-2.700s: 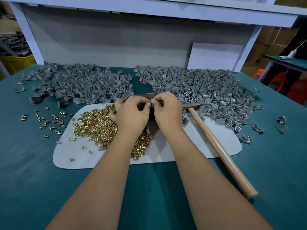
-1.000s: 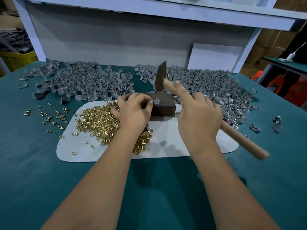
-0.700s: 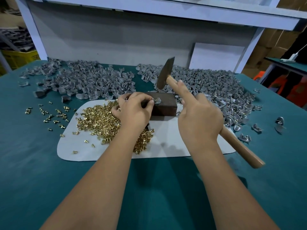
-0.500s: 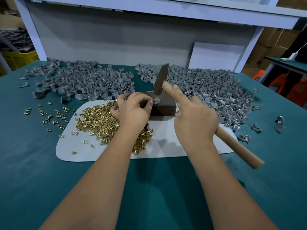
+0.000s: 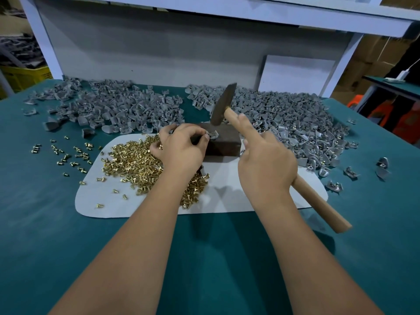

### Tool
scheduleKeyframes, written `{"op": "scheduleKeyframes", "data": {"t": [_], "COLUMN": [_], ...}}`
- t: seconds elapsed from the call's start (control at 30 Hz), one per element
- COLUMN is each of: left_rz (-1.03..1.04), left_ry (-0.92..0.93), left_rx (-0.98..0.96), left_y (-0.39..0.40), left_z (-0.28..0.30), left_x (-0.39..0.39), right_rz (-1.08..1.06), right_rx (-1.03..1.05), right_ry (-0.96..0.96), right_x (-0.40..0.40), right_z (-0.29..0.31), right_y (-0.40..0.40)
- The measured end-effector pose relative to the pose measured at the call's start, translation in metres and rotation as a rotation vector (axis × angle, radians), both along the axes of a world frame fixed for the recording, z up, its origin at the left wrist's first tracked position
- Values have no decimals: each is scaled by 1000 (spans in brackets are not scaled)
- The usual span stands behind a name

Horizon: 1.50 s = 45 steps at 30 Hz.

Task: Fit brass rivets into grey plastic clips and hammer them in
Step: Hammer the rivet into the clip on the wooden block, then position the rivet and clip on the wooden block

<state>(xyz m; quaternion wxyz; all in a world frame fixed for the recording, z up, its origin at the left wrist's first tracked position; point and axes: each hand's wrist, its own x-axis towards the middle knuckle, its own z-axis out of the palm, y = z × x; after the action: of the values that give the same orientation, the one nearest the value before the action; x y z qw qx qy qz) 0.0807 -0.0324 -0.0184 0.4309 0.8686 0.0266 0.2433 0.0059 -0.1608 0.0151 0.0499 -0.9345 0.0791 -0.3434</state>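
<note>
right hand (image 5: 267, 164) raises hammer (image 5: 221, 105); clip (image 5: 212, 134) seemingly pinched.

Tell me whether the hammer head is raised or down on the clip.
Raised. The hammer head hangs tilted above the dark block, clear of the grey clip that the left hand pinches there.

We lose the hammer (image 5: 268, 142) shaft's middle under the right hand (image 5: 266, 169), the clip (image 5: 213, 134) on the block (image 5: 223, 142) half covered by left-hand fingertips (image 5: 205, 138), its rivet too small to tell.
</note>
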Motion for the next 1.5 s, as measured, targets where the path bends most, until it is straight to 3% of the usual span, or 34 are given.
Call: {"op": "scheduleKeyframes", "data": {"t": [0.1, 0.33, 0.5, 0.57, 0.63, 0.73, 0.87, 1.03, 1.3, 1.5], "left_rz": [-21, -56, -63, -64, -68, -76, -54, -55, -57, -43], "left_ry": [31, 61, 55, 60, 71, 73, 69, 49, 38, 63], "left_rx": [3, 28, 34, 26, 25, 15, 38, 43, 49, -15], "left_y": [0, 3, 4, 3, 3, 3, 3, 3, 4, 2], "left_z": [0, 3, 4, 4, 5, 5, 6, 8, 8, 7], "left_x": [0, -3, -4, -5, -5, -5, -4, -4, -4, -3], "right_rz": [-36, -201, -210, -277, -301, 18, 316, 309, 347, 415], "right_rx": [85, 186, 367, 276, 103, 174, 192, 121, 175, 291], "right_ry": [-44, 168, 344, 359, 219, 69, 148, 214, -9, -58], "right_x": [2, 11, 12, 11, 14, 23, 46, 64, 64, 58], "right_z": [2, 0, -7, -6, -6, 0, 5, 2, -12, -13], "right_y": [-8, -42, -58, -57, -50, -25, 5, 14, 21, 17]}}
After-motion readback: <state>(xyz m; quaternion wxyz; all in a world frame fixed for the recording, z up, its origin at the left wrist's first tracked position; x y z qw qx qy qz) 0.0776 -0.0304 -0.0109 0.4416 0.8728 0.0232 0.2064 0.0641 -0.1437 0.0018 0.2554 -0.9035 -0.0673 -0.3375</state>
